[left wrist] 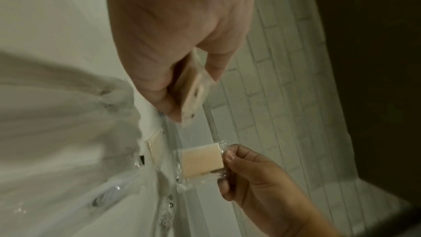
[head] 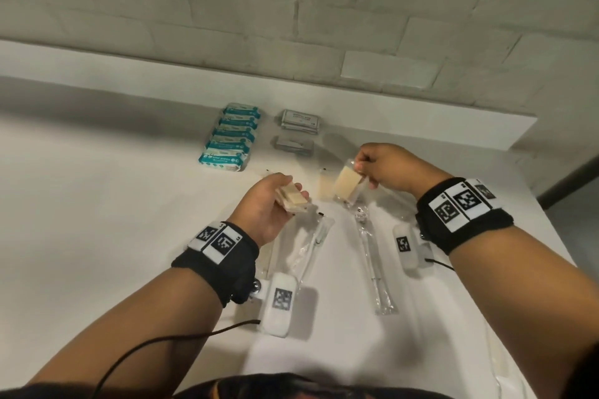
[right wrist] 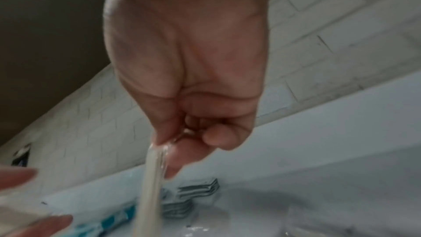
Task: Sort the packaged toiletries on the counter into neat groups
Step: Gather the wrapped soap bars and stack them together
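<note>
Hands are both raised above the white counter (head: 97, 204), each gripping wrapped soap. The left hand (head: 264, 207) holds a small stack of flat cream-coloured soap bars in clear plastic wrap (head: 293, 199), thumb on one side and fingers curled round the other; the left wrist view shows the stack (left wrist: 193, 93) edge-on between thumb and fingers. The right hand (head: 385, 168) pinches the clear wrapper edge of a single cream-coloured wrapped soap bar (head: 346, 186), which hangs tilted below the fingertips; the right wrist view shows the bar (right wrist: 153, 183) edge-on, hanging from the pinch. The two hands are near each other but apart. One more wrapped cream soap bar (head: 324, 189) lies on the counter between them. Toward the tiled wall (head: 291, 10), a row of teal-and-white packets (head: 231, 136) stands overlapped in a line, with two stacks of flat grey sachets (head: 299, 120) just beside it on the right. Nearer the person, long clear plastic sleeves holding slender items (head: 372, 253) lie scattered on the counter; their contents cannot be identified. Black wristbands with printed markers (head: 463, 210) sit on both wrists.
</note>
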A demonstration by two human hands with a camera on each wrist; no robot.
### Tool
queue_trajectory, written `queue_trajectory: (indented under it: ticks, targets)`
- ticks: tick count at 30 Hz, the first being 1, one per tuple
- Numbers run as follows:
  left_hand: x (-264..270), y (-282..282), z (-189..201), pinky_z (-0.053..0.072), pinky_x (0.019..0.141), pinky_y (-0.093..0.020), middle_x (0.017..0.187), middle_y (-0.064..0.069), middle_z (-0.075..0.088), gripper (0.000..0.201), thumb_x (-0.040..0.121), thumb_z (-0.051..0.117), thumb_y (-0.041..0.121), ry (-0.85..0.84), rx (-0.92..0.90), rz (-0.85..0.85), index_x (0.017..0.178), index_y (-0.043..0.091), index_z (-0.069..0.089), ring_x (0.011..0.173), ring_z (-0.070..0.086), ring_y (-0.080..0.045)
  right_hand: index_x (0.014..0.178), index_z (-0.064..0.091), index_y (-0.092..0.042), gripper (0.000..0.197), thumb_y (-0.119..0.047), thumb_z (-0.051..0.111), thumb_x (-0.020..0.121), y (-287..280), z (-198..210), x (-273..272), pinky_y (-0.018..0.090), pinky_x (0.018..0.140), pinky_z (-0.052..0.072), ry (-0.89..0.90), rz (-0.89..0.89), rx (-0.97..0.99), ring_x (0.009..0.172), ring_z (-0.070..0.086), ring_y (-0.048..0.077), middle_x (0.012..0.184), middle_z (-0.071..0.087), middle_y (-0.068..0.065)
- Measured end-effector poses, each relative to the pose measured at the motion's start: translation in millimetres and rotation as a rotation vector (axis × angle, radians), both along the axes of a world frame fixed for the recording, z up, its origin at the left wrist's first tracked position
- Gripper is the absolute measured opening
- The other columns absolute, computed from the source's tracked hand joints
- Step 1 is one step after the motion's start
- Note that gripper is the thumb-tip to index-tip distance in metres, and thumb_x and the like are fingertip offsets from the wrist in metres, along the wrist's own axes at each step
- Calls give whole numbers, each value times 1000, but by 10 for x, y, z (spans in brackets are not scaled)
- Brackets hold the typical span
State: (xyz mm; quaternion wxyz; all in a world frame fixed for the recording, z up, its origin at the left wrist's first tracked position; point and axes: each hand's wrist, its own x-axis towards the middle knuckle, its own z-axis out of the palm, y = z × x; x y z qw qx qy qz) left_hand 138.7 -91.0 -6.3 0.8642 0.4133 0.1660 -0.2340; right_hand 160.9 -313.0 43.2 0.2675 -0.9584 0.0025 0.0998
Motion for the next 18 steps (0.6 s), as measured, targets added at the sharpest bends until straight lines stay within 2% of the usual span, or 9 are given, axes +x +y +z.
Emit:
queue_trajectory:
  ticks: [2,4,6,7,9,10,12,15,18]
  targets:
    - [18,31,-15,58,56,-34,97,-19,57,19,90,42,-5,-10,-16,-33,106,-1,50,83,62,-30,90,60,-13,10,-17,53,97,48,-44,137,24,56,37,-12,15,-26,61,51,12,70,56,-5]
    - [49,46,-51,57,52,-30,92,-20,66,28,88,46,-10,-45,74,-64,115,-8,52,77,68,-30,93,59,-14,8,-16,52,97,121,-97,290,22,55,36,-7,66,-96,71,53,17,77,56,-2]
    - [73,51,-106,57,52,-30,77,-15,71,30,86,56,-9,-67,143,-58,115,-10,53,66,71,-27,99,61,-10,11,-15,51,97,201,-153,446,20,56,35,17,119,-173,80,52,20,87,57,1]
    - [75,46,-131,58,55,-31,76,-14,71,31,85,59,-8,-78,160,-58,115,-9,55,64,70,-26,104,61,-7,15,-16,51,97,235,-175,495,20,56,34,25,136,-195,82,52,19,91,57,2]
    - [92,43,-166,57,64,-33,83,-16,69,30,84,60,-6,-106,165,-65,114,-7,58,69,69,-27,109,61,-4,20,-17,51,98,286,-215,607,24,59,35,41,178,-240,84,50,18,97,60,7]
    - [112,48,-195,57,66,-34,87,-18,68,28,84,59,-5,-113,158,-64,112,-7,59,72,69,-28,111,61,-3,22,-18,50,98,304,-245,666,25,65,35,50,202,-275,86,50,18,103,62,9]
    - [123,49,-208,57,65,-34,87,-19,67,22,84,59,-5,-111,159,-57,105,-6,62,72,68,-30,112,62,-5,23,-18,50,97,305,-305,731,24,74,33,68,243,-351,91,52,21,112,64,10]
    - [163,55,-243,59,58,-33,81,-17,69,20,85,58,-7,-105,165,-30,104,-3,61,68,69,-29,107,62,-11,20,-15,46,95,273,-399,797,27,77,37,64,208,-385,94,54,22,114,62,6]
    - [188,47,-275,57,57,-32,76,-13,68,18,86,57,-5,-124,211,-38,104,0,60,66,68,-26,105,62,-13,23,-21,43,97,276,-366,753,30,78,43,-61,118,-274,94,55,23,110,62,8]
